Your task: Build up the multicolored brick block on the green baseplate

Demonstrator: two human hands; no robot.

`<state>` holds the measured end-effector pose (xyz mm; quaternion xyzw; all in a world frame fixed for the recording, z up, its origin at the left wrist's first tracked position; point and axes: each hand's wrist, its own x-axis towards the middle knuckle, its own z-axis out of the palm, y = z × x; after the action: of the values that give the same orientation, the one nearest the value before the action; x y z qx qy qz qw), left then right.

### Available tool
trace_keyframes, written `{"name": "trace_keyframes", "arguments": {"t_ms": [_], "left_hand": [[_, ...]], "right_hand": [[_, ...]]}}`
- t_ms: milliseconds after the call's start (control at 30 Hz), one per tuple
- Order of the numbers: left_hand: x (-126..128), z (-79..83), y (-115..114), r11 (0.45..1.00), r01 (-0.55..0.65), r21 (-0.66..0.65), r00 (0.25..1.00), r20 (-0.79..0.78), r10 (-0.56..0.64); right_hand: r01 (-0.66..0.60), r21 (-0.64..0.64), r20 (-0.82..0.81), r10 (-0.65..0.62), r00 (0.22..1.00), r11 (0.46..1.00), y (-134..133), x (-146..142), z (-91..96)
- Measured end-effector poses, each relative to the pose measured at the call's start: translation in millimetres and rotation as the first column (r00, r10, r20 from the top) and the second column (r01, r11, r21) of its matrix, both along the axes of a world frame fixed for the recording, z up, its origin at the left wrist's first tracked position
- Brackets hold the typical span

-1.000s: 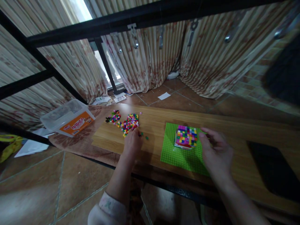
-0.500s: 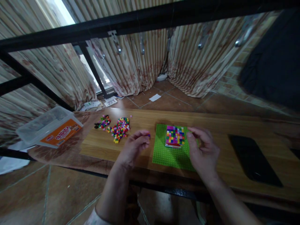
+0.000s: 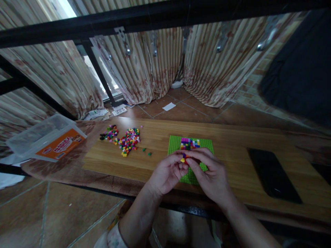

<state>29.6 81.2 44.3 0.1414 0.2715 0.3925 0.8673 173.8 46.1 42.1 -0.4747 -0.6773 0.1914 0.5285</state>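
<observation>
My left hand (image 3: pixel 169 172) and my right hand (image 3: pixel 210 174) meet over the near part of a green studded baseplate (image 3: pixel 173 143). Pinched between their fingertips are small toy bricks (image 3: pixel 183 159), with yellow, purple and red showing. Both hands are closed on them, though the exact number is hard to make out. Behind my fingers, a block built of many coloured bricks (image 3: pixel 190 142) stands on the baseplate. Its near side is hidden by my hands.
A pile of loose bricks (image 3: pixel 130 139) lies left on the wooden board (image 3: pixel 103 160), with a smaller heap (image 3: pixel 111 132) beside it. Two green bricks (image 3: pixel 147 152) lie apart. A clear plastic box (image 3: pixel 49 137) stands far left; a black phone-like slab (image 3: pixel 272 174) lies right.
My left hand has moved right and my right hand left, so their fingertips now meet at the small bricks. The two green bricks on the board have come into sight.
</observation>
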Motion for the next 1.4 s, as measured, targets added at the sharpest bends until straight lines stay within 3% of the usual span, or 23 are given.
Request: {"name": "trace_keyframes", "arguments": {"t_ms": [267,633,867,1133,1400], "left_hand": [[2.1,-0.5,0.7,0.996,-0.089,0.015,0.989,-0.121,0.09],[-0.1,-1.6,-0.3,0.994,-0.048,0.1,0.987,-0.147,0.063],[-6.5,-1.0,5.3,0.99,-0.059,0.129,0.958,-0.27,0.092],[-6.5,-5.1,12.6,0.97,-0.151,0.191,0.852,-0.472,0.226],[-3.5,-7.6,14.1,0.972,-0.11,0.209,0.847,-0.492,0.202]], "right_hand": [[-0.036,-0.056,0.055,0.039,0.998,0.998,0.9,4.5,-2.0],[0.042,-0.046,0.028,-0.041,0.999,0.998,1.8,2.3,-6.1],[0.223,-0.069,-0.011,-0.224,0.975,0.972,7.2,18.1,-9.1],[0.187,-0.037,0.225,-0.174,0.959,0.982,12.8,22.8,-10.6],[0.228,0.025,0.349,-0.223,0.91,0.973,17.5,26.5,-15.4]]}}
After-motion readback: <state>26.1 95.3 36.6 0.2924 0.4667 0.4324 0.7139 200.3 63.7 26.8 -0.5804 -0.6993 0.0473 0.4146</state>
